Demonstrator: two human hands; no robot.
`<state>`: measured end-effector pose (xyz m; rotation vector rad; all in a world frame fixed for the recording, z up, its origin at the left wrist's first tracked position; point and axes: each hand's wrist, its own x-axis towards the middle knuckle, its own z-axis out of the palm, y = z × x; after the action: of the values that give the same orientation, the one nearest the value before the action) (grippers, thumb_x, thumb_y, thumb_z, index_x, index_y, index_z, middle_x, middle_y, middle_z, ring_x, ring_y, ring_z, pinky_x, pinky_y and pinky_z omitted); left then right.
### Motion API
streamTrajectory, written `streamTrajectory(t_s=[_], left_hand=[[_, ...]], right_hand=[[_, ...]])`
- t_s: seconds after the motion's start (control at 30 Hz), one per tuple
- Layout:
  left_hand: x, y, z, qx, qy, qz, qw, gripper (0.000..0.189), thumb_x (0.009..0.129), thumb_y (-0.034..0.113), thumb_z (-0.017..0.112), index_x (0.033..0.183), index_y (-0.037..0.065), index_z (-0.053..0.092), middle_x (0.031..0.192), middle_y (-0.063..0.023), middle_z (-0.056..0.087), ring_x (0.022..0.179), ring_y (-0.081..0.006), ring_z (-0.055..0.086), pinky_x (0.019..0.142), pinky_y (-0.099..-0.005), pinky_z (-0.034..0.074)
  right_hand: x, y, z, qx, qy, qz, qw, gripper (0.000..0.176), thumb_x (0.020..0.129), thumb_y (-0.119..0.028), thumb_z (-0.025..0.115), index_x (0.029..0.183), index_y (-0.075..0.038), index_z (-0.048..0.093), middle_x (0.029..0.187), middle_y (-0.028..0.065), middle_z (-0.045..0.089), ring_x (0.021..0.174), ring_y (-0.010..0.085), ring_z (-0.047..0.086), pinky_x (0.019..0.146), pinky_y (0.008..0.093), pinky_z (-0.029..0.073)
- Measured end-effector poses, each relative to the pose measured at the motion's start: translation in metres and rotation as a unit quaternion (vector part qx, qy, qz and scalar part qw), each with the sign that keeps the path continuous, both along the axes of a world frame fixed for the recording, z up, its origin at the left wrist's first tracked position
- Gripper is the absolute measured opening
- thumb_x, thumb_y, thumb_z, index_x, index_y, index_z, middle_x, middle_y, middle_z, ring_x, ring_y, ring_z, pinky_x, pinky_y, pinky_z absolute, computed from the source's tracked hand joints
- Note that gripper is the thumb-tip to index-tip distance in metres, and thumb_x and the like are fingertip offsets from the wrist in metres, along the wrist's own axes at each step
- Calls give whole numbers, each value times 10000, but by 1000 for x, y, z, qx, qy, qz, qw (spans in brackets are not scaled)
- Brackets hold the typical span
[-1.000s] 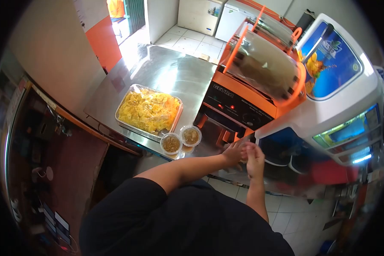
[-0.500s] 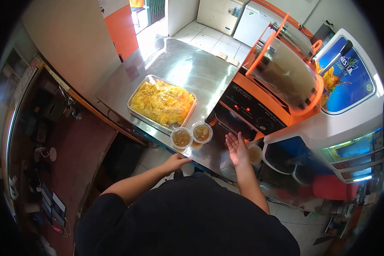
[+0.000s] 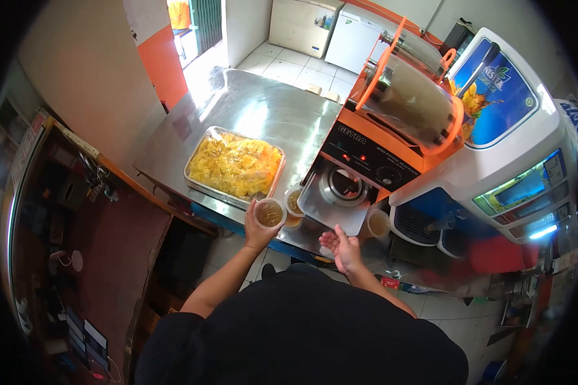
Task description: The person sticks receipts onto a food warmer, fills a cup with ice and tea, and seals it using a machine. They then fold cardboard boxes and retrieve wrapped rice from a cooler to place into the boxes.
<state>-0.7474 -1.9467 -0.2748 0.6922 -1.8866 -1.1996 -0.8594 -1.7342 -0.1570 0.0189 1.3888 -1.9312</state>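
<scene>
My left hand (image 3: 258, 232) is wrapped round a clear round cup (image 3: 269, 213) of brownish liquid, close to the table's front edge. Right beside it stands another such cup (image 3: 294, 201). In front of the orange cup sealing machine (image 3: 379, 144), its metal tray (image 3: 321, 206) with a round cup holder sticks out. Just below that tray my right hand (image 3: 342, 249) hovers palm up, fingers apart, holding nothing. A further cup (image 3: 377, 222) stands right of the tray.
A plastic-covered tray of yellow food (image 3: 235, 164) lies on the steel table (image 3: 250, 96). A white drink dispenser (image 3: 459, 192) is at the right. Two chest freezers (image 3: 300, 29) stand at the back, and a doorway is at the upper left.
My left hand has moved up and taken hold of the left cup. The sealing machine's tray has come out. My right hand has moved down, still open. The whole view has shifted somewhat.
</scene>
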Motion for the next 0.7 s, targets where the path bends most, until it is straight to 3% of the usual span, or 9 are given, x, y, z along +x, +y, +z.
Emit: streamTrajectory(t_s=[0.1, 0.2, 0.23, 0.3, 0.33, 0.53, 0.6, 0.67, 0.7], left_hand=[[21, -5, 22, 31, 4, -37, 999, 1117, 535, 116, 882, 1389, 21, 168, 1223, -113, 484, 1156, -234, 491, 1032, -353, 360], [44, -20, 42, -104, -36, -5, 994, 1129, 554, 85, 868, 1403, 31, 125, 1232, -119, 464, 1164, -246, 486, 1042, -368, 348], [47, -21, 48, -104, -37, -13, 994, 1129, 554, 85, 868, 1403, 31, 125, 1232, -119, 464, 1164, -246, 486, 1042, -368, 348], [48, -25, 89, -41, 77, -89, 992, 1139, 566, 93, 866, 1409, 33, 102, 1234, -125, 455, 1168, -251, 485, 1037, -380, 357], [48, -28, 104, -38, 63, -107, 992, 1165, 572, 112, 873, 1418, 40, 76, 1234, -136, 453, 1171, -252, 485, 1029, -387, 369], [-10, -10, 191, -96, 106, -194, 970, 1241, 572, 152, 887, 1432, 53, -2, 1230, -146, 474, 1162, -258, 502, 1016, -396, 387], [-39, 2, 201, -80, 121, -219, 965, 1226, 578, 136, 882, 1429, 48, 4, 1228, -144, 486, 1167, -255, 504, 1003, -392, 400], [-65, 13, 202, -93, 132, -292, 943, 1245, 582, 180, 884, 1435, 62, -15, 1220, -152, 505, 1163, -272, 514, 999, -397, 402], [-74, 19, 199, -92, 132, -293, 942, 1245, 582, 180, 884, 1435, 62, -15, 1220, -152, 505, 1163, -272, 514, 999, -397, 402]], right_hand=[[13, 9, 1, 7, 2, 7, 1000, 339, 945, -279, 544, 860, 43, 607, 831, 151, 655, 746, 218, 657, 697, 318, 546], [17, 15, 0, 17, 4, 15, 1000, 360, 945, -287, 544, 856, 54, 618, 831, 155, 657, 740, 208, 655, 704, 311, 542], [19, 17, 1, 21, 3, 29, 999, 362, 947, -287, 542, 863, 57, 620, 833, 155, 659, 743, 204, 654, 706, 308, 540], [27, 21, 0, 18, -1, 34, 999, 357, 949, -285, 538, 871, 53, 623, 840, 152, 661, 749, 202, 654, 710, 307, 539], [31, 23, -1, 16, -4, 48, 999, 353, 952, -283, 534, 879, 50, 627, 848, 149, 663, 756, 201, 654, 713, 305, 538], [37, 37, -5, 40, -4, 118, 992, 349, 951, -294, 533, 953, 42, 628, 895, 133, 671, 806, 187, 650, 728, 295, 530], [32, 42, -9, 59, 12, 143, 988, 373, 945, -318, 540, 980, 43, 626, 905, 129, 673, 819, 185, 650, 729, 293, 525], [30, 53, -28, 162, 69, 242, 954, 460, 902, -399, 585, 1042, 38, 619, 903, 139, 676, 837, 177, 651, 714, 291, 511], [28, 52, -3, 163, 68, 240, 955, 460, 902, -399, 585, 1042, 38, 619, 903, 139, 676, 837, 177, 651, 714, 291, 511]])
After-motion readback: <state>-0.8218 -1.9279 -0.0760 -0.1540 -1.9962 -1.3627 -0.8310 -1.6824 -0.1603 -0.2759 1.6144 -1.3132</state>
